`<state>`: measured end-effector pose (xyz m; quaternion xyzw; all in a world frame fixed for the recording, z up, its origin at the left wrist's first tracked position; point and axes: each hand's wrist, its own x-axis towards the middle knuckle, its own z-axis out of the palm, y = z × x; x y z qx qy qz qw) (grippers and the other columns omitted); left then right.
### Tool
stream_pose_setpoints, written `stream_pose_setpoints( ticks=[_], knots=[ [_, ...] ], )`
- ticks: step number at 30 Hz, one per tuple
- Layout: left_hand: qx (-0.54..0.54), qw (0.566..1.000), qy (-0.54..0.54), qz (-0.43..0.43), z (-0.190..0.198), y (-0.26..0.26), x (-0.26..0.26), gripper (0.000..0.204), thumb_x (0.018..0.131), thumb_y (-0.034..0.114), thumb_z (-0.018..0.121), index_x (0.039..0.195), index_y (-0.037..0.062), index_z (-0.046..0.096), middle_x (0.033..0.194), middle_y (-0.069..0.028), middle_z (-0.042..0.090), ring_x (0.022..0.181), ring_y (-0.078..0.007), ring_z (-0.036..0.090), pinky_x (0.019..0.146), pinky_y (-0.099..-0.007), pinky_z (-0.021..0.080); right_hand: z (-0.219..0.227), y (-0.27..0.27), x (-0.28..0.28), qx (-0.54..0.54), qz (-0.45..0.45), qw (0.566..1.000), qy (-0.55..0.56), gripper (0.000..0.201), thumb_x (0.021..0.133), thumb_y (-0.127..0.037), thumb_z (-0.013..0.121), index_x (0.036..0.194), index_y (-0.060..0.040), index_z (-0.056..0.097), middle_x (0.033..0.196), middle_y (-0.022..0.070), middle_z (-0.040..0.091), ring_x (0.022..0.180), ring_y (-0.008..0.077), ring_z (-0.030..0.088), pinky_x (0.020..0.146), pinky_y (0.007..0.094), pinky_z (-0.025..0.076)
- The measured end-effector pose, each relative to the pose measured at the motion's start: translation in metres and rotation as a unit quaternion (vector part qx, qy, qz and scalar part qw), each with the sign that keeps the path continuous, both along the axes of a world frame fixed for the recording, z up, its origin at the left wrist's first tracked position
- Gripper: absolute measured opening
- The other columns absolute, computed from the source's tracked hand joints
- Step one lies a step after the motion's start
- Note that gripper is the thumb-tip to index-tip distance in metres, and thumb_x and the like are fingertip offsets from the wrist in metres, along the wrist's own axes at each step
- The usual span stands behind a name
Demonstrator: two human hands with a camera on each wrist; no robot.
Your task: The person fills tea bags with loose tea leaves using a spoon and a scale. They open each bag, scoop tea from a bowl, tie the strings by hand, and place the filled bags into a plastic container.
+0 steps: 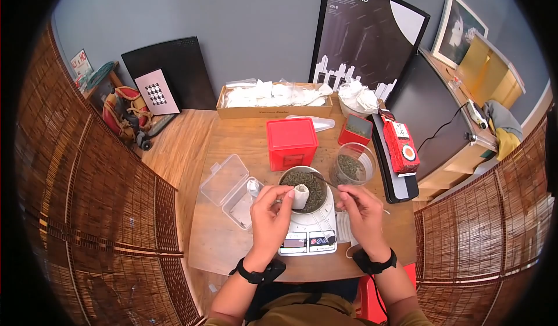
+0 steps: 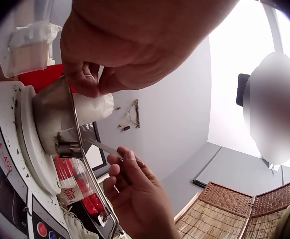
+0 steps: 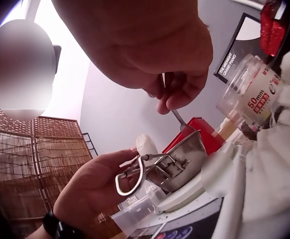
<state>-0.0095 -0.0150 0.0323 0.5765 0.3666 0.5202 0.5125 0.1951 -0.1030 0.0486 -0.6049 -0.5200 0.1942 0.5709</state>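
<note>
The left hand [image 1: 268, 209] pinched a small white bag [image 1: 300, 196] between thumb and fingers and held it at the near rim of the metal bowl [image 1: 304, 187]. The bowl was full of dry green leaves and stood on the white scale [image 1: 307, 233]. The right hand [image 1: 361, 211] gripped a thin spoon [image 1: 325, 181], fingers curled round the handle, and the far end reached into the leaves.

To do this step well, I judge the bag mouth should stay open and upright over the bowl, so that leaves which fall land back in the bowl and not on the scale. The spoon should carry small loads and should not press on the rim, because a push would probably disturb the reading.

The head view showed the whole table [image 1: 232, 140]: a red box [image 1: 292, 141] behind the bowl, a glass beaker [image 1: 352, 163] with leaves to the right, an open clear case [image 1: 231, 187] to the left, and a carton [image 1: 273, 100] of white bags at the far edge. The screen was too small there to read.

The left wrist view showed the bag [image 2: 93, 108] from the side, bulging above the rim, which the head view hid. The right wrist view showed the bowl's folding handle [image 3: 135, 174] resting near the left palm, and the print "50mm" on the beaker [image 3: 252, 94]. Neither wrist view showed the leaves.
</note>
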Motion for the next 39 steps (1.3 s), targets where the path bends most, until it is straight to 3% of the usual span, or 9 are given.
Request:
stream_pose_setpoints(
  ticks=[2,5,7,19,23,25,39],
  knots=[
    [0.001,1.0,-0.001,0.002,-0.003,0.0,0.0,0.014,0.107,0.003,0.072,0.114,-0.0077,0.077,0.107,-0.0094,0.07,0.092,-0.0119,0.069,0.073,-0.0259,0.059,-0.004,0.001,0.001,-0.014,0.016,0.999,-0.031,0.019,0.11,-0.007,0.07,0.122,0.0049,0.077,0.102,0.0092,0.077,0.087,0.014,0.077,0.073,0.0286,0.061],
    [0.005,1.0,-0.001,-0.003,-0.005,0.001,0.001,0.014,0.107,0.003,0.072,0.117,-0.0053,0.076,0.107,-0.0044,0.066,0.087,-0.0084,0.065,0.07,-0.0227,0.055,-0.013,0.002,0.002,-0.025,0.001,0.998,0.058,0.021,0.111,-0.011,0.069,0.123,0.005,0.076,0.102,0.0107,0.078,0.084,0.0135,0.076,0.074,0.0284,0.061],
    [-0.01,1.0,0.004,0.005,-0.002,0.0,0.001,0.014,0.107,0.003,0.072,0.114,-0.0071,0.077,0.106,-0.0095,0.07,0.093,-0.0123,0.069,0.074,-0.0267,0.058,-0.016,0.001,0.006,-0.019,-0.025,0.978,0.205,0.023,0.113,-0.015,0.068,0.121,0.0049,0.075,0.1,0.0119,0.079,0.081,0.0127,0.074,0.073,0.0276,0.059],
    [0.015,1.0,0.021,0.014,-0.004,0.001,0.002,0.013,0.104,0.005,0.075,0.113,-0.0021,0.081,0.106,-0.0116,0.075,0.09,-0.0161,0.072,0.071,-0.0279,0.057,-0.027,0.007,0.019,-0.021,-0.043,0.918,0.394,0.023,0.116,-0.019,0.063,0.122,0.0013,0.071,0.097,0.0094,0.078,0.074,0.0118,0.069,0.07,0.0264,0.056],
    [0.041,0.998,0.032,0.023,-0.003,0.001,0.002,0.013,0.104,0.005,0.075,0.113,-0.0016,0.081,0.106,-0.0117,0.075,0.088,-0.0163,0.072,0.07,-0.0281,0.056,-0.024,0.007,0.022,-0.019,-0.026,0.911,0.412,0.022,0.116,-0.019,0.063,0.124,0.0003,0.07,0.097,0.0082,0.077,0.075,0.0106,0.068,0.071,0.0263,0.056],
    [0.041,0.998,0.041,0.01,-0.002,0.001,0.002,0.014,0.105,0.004,0.075,0.115,-0.0038,0.08,0.111,-0.0071,0.072,0.092,-0.0101,0.067,0.071,-0.0237,0.053,-0.019,0.007,0.024,-0.009,-0.031,0.904,0.427,0.023,0.116,-0.02,0.064,0.125,-0.0002,0.069,0.097,0.007,0.076,0.075,0.0098,0.067,0.07,0.0258,0.056],
    [0.037,0.997,0.065,0.017,0.005,0.005,0.003,0.013,0.103,0.004,0.077,0.114,-0.0022,0.081,0.103,-0.0051,0.071,0.092,-0.0094,0.065,0.067,-0.0235,0.052,0.015,0.012,0.021,-0.024,0.039,0.911,0.409,0.023,0.114,-0.02,0.066,0.125,0.0002,0.069,0.098,0.0061,0.075,0.078,0.0101,0.066,0.073,0.0255,0.056]
  ],
)
